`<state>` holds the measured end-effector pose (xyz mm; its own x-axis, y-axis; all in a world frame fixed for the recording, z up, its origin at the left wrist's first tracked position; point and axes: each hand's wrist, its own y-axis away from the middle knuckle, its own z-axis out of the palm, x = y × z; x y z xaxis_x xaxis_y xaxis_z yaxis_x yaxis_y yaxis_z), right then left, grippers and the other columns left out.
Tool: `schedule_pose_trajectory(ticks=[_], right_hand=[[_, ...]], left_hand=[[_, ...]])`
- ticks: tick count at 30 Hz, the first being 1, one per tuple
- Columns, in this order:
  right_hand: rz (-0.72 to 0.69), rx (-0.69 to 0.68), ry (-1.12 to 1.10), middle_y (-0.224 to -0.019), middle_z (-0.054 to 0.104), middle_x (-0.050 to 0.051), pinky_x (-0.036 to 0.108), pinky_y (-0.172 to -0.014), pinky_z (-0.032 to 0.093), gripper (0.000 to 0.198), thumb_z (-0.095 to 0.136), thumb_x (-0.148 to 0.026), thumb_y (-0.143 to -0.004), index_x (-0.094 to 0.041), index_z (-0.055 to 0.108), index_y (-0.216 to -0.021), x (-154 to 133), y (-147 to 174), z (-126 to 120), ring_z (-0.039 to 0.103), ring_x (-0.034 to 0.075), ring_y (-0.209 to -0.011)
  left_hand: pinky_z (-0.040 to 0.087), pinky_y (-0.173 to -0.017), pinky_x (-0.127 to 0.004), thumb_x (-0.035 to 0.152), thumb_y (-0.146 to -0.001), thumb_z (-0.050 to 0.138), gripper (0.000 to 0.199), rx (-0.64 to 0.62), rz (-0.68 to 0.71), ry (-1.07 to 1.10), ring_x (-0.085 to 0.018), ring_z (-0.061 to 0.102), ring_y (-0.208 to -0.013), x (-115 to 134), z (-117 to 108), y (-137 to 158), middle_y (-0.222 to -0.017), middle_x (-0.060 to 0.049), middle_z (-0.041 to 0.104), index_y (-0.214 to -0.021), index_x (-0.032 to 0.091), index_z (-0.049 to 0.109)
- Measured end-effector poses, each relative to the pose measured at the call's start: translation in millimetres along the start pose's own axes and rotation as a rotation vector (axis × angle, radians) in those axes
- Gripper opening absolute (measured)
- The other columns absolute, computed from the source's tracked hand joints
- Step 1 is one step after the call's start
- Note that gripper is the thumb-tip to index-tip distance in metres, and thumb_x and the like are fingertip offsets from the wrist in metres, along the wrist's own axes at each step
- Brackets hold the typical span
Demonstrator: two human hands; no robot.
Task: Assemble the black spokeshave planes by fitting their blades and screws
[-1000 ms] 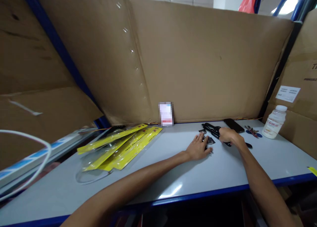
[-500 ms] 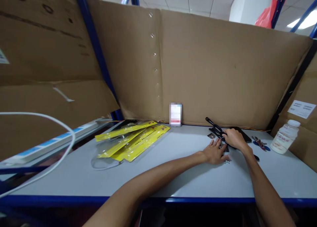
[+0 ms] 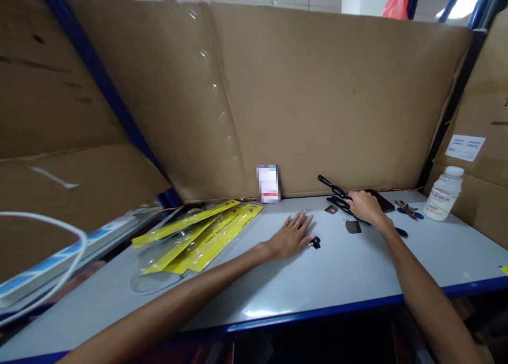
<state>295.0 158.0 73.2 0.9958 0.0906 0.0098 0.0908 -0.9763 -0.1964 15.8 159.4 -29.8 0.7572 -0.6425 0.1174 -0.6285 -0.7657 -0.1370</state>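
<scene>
My left hand (image 3: 291, 234) lies flat on the table with its fingers spread, holding nothing. Beside its thumb is a small dark part (image 3: 315, 242), too small to identify. Further right, my right hand (image 3: 365, 206) curls its fingers over a black long-handled tool (image 3: 337, 190) with a hole at its end; the hand covers part of it. More black pieces (image 3: 338, 204) lie under and around that hand. Two small dark flat metal plates rest nearby: one plate (image 3: 330, 209) left of the tool, another plate (image 3: 352, 226) just in front of the right hand.
Yellow cards in clear plastic packaging (image 3: 214, 237) lie at left. A lit phone (image 3: 269, 184) leans on the cardboard wall (image 3: 297, 99). Behind my right hand lies a black flat object (image 3: 383, 200), with keys (image 3: 407, 209) and a white bottle (image 3: 442, 194) further right. A power strip (image 3: 75, 255) runs along the left.
My left hand has moved left, away from my right hand, exposing a metal plate. The small dark part now shows by its thumb. My right hand stays at the black tool. The view has shifted.
</scene>
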Motion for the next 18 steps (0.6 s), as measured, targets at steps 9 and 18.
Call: schedule_pose_trajectory(ticks=[9, 18], right_hand=[[0.049, 0.013, 0.037, -0.115, 0.073, 0.018, 0.032, -0.085, 0.047, 0.031, 0.045, -0.030, -0.102, -0.017, 0.070, -0.116, 11.6, -0.3, -1.1, 0.069, 0.030, -0.109], [0.070, 0.009, 0.037, -0.114, 0.073, 0.020, 0.034, -0.088, 0.047, 0.032, 0.044, -0.030, -0.102, -0.015, 0.070, -0.115, 18.4, -5.4, 5.2, 0.069, 0.031, -0.109]], left_hand=[[0.012, -0.123, -0.059, 0.076, -0.095, 0.027, 0.092, 0.026, -0.102, 0.124, -0.039, 0.011, -0.155, 73.0, 16.1, -97.6, -0.166, -0.023, 0.022, -0.159, 0.010, 0.024], [0.017, -0.120, -0.064, 0.055, -0.104, 0.028, 0.062, -0.086, 0.052, 0.127, -0.045, 0.014, -0.154, 116.6, 11.4, -81.1, -0.168, -0.016, 0.020, -0.159, 0.027, 0.032]])
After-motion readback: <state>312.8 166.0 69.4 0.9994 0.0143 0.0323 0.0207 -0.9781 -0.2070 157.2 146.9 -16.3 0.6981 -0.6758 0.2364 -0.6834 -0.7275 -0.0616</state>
